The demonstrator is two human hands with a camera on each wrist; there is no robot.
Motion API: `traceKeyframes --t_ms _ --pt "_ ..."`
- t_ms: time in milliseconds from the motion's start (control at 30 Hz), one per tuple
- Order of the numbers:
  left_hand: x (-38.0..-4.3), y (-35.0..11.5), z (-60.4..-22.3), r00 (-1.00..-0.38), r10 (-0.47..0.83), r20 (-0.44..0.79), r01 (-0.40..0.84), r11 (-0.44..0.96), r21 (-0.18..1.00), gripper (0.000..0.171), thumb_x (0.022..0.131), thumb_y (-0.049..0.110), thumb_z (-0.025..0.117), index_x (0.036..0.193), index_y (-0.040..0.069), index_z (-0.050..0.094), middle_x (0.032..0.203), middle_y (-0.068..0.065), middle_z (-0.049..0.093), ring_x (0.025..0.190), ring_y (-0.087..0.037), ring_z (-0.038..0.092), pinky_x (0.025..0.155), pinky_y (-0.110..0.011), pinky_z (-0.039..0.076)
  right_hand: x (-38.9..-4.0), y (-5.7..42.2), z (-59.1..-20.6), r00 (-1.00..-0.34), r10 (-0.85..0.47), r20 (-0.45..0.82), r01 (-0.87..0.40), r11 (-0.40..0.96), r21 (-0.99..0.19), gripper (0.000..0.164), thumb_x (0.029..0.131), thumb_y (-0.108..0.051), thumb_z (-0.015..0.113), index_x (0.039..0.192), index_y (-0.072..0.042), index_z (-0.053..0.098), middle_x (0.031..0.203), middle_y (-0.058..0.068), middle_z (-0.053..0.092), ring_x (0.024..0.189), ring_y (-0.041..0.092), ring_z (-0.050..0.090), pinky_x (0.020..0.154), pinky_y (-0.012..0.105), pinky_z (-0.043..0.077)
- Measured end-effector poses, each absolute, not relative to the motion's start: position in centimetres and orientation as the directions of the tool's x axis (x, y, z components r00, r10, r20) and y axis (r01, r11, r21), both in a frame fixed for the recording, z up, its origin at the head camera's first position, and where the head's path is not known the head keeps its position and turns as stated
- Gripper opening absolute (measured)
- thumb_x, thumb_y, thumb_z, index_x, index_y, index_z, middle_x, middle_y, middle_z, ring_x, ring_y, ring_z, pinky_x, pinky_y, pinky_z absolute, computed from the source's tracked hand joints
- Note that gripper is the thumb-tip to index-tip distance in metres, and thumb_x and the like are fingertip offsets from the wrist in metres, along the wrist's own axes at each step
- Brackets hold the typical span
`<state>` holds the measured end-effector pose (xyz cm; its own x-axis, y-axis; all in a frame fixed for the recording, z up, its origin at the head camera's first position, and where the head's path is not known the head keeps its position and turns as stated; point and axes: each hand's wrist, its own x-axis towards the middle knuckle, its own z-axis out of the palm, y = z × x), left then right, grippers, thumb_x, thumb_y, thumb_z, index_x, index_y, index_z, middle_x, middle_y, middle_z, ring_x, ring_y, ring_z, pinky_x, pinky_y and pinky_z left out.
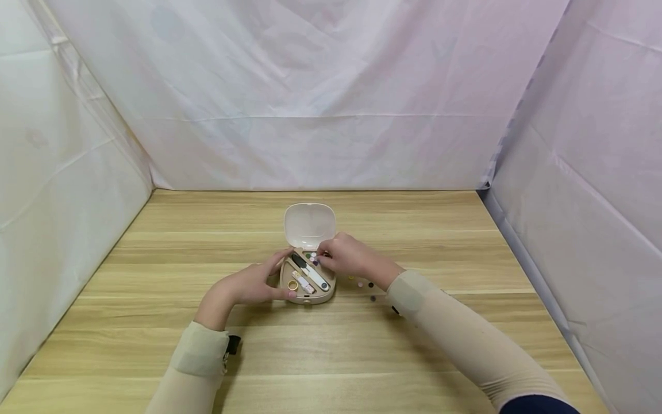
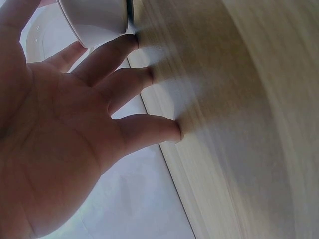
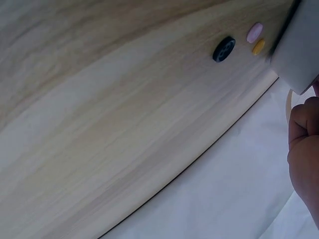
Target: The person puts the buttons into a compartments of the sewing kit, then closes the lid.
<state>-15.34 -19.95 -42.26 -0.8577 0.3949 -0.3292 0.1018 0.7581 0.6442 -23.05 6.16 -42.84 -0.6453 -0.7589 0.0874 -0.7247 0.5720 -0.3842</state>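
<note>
A small beige sewing box (image 1: pixel 323 296) stands on the table, its lid (image 1: pixel 310 226) raised at the back. Inside lie a black-and-white tool (image 1: pixel 313 275), a pale printed strip (image 1: pixel 302 282) and a gold ring (image 1: pixel 292 286). Several small buttons (image 1: pixel 313 255) sit in the back right compartment. My left hand (image 1: pixel 249 282) holds the box's left side, thumb at the front corner and index finger at the back; its other fingers (image 2: pixel 144 127) spread out near the tabletop. Over the button compartment, my right hand (image 1: pixel 347 254) has its fingers bent, fingertips among the buttons. Whether it pinches one is hidden.
Right of the box, several loose buttons lie on the wooden table (image 1: pixel 414 356): a black button (image 3: pixel 224 49), a pink button (image 3: pixel 254 32), a yellow button (image 3: pixel 258 47) and a blue-grey button (image 1: pixel 373 298). White cloth (image 1: pixel 310 149) hangs behind and at both sides.
</note>
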Motion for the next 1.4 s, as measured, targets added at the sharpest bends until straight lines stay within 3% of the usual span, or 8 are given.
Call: traceKeyframes --t_ms 267,500,733,933,1133,1267,1400 --pt "-15.4 -20.0 -42.3 -0.857 0.396 -0.331 0.098 0.755 0.649 0.108 0.089 0.056 0.083 0.171 0.034 0.016 0.165 -0.026 0.045 0.154 -0.050 0.041 0.123 -0.071 0.035 -23.2 6.8 -42.3 -0.669 -0.739 0.079 -0.701 0.591 -0.399 0.018 0.104 -0.016 0.068 0.107 -0.005 0.082 0.088 0.005 0.082 0.053 -0.001 0.051 0.051 0.013 0.042" --pt "-15.4 -20.0 -42.4 -0.857 0.400 -0.327 0.104 0.753 0.650 0.108 0.088 0.056 0.083 0.171 0.034 0.017 0.165 -0.026 0.044 0.153 -0.051 0.042 0.123 -0.071 0.035 -23.3 7.6 -41.6 -0.669 -0.739 0.083 -0.708 0.599 -0.375 0.016 0.102 -0.016 0.070 0.107 -0.006 0.082 0.090 0.006 0.082 0.057 0.001 0.053 0.056 0.015 0.047" --pt "-15.5 -19.9 -42.4 -0.858 0.397 -0.325 0.107 0.758 0.644 0.108 0.088 0.058 0.083 0.171 0.035 0.017 0.166 -0.026 0.043 0.153 -0.051 0.042 0.122 -0.072 0.035 -23.2 8.7 -40.9 -0.674 -0.733 0.089 -0.707 0.607 -0.362 0.017 0.102 -0.019 0.072 0.105 -0.006 0.082 0.079 0.004 0.079 0.055 0.002 0.051 0.054 0.017 0.045" --pt "-15.5 -20.0 -42.5 -0.860 0.394 -0.324 0.107 0.761 0.640 0.109 0.088 0.058 0.083 0.171 0.035 0.017 0.167 -0.026 0.042 0.153 -0.052 0.041 0.123 -0.072 0.035 -23.0 9.9 -40.5 -0.681 -0.728 0.074 -0.699 0.617 -0.361 0.017 0.102 -0.018 0.072 0.109 -0.006 0.082 0.084 0.006 0.081 0.055 0.001 0.049 0.057 0.019 0.047" --pt "-15.5 -20.1 -42.5 -0.860 0.399 -0.318 0.115 0.760 0.640 0.109 0.087 0.058 0.083 0.171 0.035 0.017 0.165 -0.027 0.044 0.153 -0.052 0.041 0.123 -0.072 0.035 -22.9 11.2 -40.6 -0.676 -0.732 0.081 -0.709 0.617 -0.343 0.017 0.101 -0.017 0.074 0.109 -0.004 0.080 0.074 0.004 0.077 0.053 0.000 0.046 0.061 0.022 0.052" --pt "-15.5 -20.2 -42.5 -0.860 0.401 -0.317 0.116 0.757 0.643 0.109 0.088 0.058 0.083 0.171 0.034 0.017 0.165 -0.026 0.045 0.153 -0.051 0.041 0.124 -0.071 0.034 -22.6 12.1 -40.7 -0.670 -0.736 0.102 -0.719 0.607 -0.338 0.017 0.100 -0.017 0.075 0.108 -0.003 0.080 0.079 0.005 0.079 0.054 0.000 0.047 0.061 0.023 0.053" --pt "-15.5 -20.3 -42.5 -0.859 0.402 -0.317 0.113 0.753 0.648 0.109 0.088 0.057 0.083 0.171 0.033 0.017 0.165 -0.026 0.045 0.154 -0.051 0.040 0.125 -0.070 0.033 -22.3 13.0 -40.6 -0.677 -0.731 0.078 -0.700 0.609 -0.373 0.019 0.100 -0.017 0.075 0.110 -0.002 0.080 0.065 0.003 0.071 0.051 0.000 0.041 0.054 0.020 0.045"
